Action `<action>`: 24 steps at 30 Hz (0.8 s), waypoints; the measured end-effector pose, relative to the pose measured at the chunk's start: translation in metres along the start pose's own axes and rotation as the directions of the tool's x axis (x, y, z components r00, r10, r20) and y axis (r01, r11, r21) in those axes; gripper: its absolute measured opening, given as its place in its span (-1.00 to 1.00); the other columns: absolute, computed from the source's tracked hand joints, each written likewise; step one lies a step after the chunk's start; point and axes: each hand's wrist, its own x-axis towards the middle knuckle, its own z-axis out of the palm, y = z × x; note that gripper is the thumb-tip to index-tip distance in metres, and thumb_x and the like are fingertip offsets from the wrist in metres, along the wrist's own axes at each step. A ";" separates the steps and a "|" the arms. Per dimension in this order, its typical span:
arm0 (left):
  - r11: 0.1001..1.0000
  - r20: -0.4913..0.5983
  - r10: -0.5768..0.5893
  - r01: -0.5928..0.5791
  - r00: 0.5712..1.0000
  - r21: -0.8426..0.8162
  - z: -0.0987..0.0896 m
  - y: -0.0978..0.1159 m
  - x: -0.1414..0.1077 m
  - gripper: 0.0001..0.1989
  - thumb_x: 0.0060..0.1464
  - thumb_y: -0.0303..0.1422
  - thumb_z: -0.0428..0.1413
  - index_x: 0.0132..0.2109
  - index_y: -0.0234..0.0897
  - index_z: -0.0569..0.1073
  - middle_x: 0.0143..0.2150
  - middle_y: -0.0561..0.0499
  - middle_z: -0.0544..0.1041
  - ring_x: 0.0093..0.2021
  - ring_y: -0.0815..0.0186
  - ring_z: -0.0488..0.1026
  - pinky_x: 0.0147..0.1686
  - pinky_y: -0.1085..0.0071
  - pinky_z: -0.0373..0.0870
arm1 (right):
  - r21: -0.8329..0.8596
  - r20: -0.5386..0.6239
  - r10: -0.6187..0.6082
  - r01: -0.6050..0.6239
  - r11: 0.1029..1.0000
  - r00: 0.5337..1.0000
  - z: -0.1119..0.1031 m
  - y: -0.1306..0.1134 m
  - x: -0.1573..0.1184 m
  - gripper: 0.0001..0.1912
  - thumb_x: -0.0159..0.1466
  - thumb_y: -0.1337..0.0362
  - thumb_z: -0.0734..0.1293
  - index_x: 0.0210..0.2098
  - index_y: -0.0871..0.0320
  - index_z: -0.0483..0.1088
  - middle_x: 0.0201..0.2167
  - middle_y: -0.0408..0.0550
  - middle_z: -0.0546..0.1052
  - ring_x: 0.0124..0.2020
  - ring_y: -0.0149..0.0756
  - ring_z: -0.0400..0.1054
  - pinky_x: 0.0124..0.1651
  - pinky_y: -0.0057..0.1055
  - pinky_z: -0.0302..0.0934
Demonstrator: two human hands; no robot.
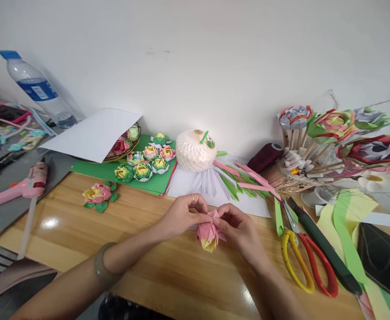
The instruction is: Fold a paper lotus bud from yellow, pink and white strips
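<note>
A pink and yellow folded-paper flower (208, 235) is held above the wooden table (155, 275), its yellow part pointing down. My left hand (186, 215), with a ring on one finger, pinches the flower's upper left side. From the right, my right hand (236, 224) grips its top between thumb and fingers. The fingertips of both hands nearly meet at the pink tip. Farther left on the table lies another pink and yellow paper flower (97, 194) with green leaves.
Several small paper flowers (143, 171) stand on green paper (88, 168). Behind my hands are a white round container (196, 153) and paper strips. Scissors (320, 258) and a dark green tool (324, 246) lie right. A pink glue gun (21, 189) and bottle (38, 86) are left.
</note>
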 end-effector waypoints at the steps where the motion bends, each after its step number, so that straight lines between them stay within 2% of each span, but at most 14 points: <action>1: 1.000 -0.001 0.016 -0.016 1.000 -0.001 0.000 0.001 0.000 -0.81 -0.17 -0.37 0.21 -0.44 -0.35 0.34 -0.47 0.09 0.37 -0.45 0.45 0.31 -0.42 0.51 0.24 | -0.001 -0.003 -0.007 0.007 1.000 1.000 0.000 0.001 0.000 -0.78 0.11 0.16 0.35 -0.45 0.17 0.26 -0.54 -0.21 0.34 -0.51 -0.47 0.20 -0.46 -0.54 0.07; 7: 0.986 0.017 0.156 -0.157 0.988 0.059 0.002 0.004 -0.004 -0.93 -0.11 -0.46 0.16 -0.42 -0.33 0.40 -0.41 0.04 0.41 -0.35 0.40 0.35 -0.36 0.50 0.26 | -0.051 -0.011 -0.062 0.061 0.997 0.998 0.000 0.004 -0.002 -0.81 0.13 0.18 0.33 -0.43 0.17 0.27 -0.53 -0.20 0.35 -0.52 -0.47 0.20 -0.48 -0.53 0.08; 12: 0.982 0.028 0.158 -0.160 0.987 0.102 0.003 0.005 -0.007 -0.91 -0.09 -0.44 0.16 -0.37 -0.32 0.41 -0.36 0.03 0.38 -0.34 0.39 0.37 -0.39 0.51 0.30 | -0.168 -0.003 -0.153 0.151 0.974 0.988 0.000 0.001 -0.005 -0.85 0.18 0.21 0.28 -0.42 0.15 0.27 -0.50 -0.16 0.38 -0.47 -0.42 0.25 -0.41 -0.49 0.15; 15: 0.952 -0.004 0.250 -0.245 0.968 0.183 0.003 0.004 -0.007 -0.94 -0.07 -0.44 0.15 -0.36 -0.31 0.42 -0.34 0.02 0.36 -0.34 0.39 0.36 -0.43 0.52 0.29 | -0.305 -0.012 -0.284 0.267 0.914 0.959 0.001 -0.001 -0.007 -0.90 0.20 0.26 0.26 -0.42 0.13 0.30 -0.47 -0.13 0.42 -0.42 -0.38 0.29 -0.34 -0.45 0.19; 19: 0.906 -0.004 0.362 -0.350 0.932 0.239 0.003 0.001 -0.008 -0.93 -0.05 -0.44 0.14 -0.33 -0.29 0.42 -0.35 0.00 0.40 -0.35 0.38 0.38 -0.39 0.48 0.33 | -0.478 0.006 -0.441 0.390 0.787 0.897 0.001 -0.003 -0.009 -0.93 0.21 0.31 0.23 -0.34 0.11 0.36 -0.43 -0.08 0.48 -0.38 -0.32 0.35 -0.30 -0.39 0.23; 22: 0.878 0.009 0.413 -0.401 0.910 0.261 0.003 0.000 -0.008 -0.96 -0.02 -0.42 0.12 -0.36 -0.30 0.41 -0.38 -0.01 0.43 -0.35 0.37 0.38 -0.36 0.46 0.32 | -0.515 0.005 -0.486 0.419 0.748 0.874 0.001 -0.002 -0.011 -0.92 0.20 0.33 0.24 -0.34 0.10 0.38 -0.44 -0.08 0.49 -0.40 -0.31 0.37 -0.31 -0.38 0.24; 24: 0.874 0.000 0.419 -0.403 0.908 0.273 0.003 0.000 -0.008 -0.95 -0.03 -0.42 0.13 -0.37 -0.30 0.40 -0.39 -0.01 0.43 -0.35 0.37 0.38 -0.36 0.45 0.32 | -0.512 -0.009 -0.478 0.407 0.756 0.878 0.002 -0.001 -0.011 -0.93 0.20 0.32 0.24 -0.35 0.10 0.37 -0.44 -0.08 0.49 -0.39 -0.31 0.37 -0.30 -0.38 0.24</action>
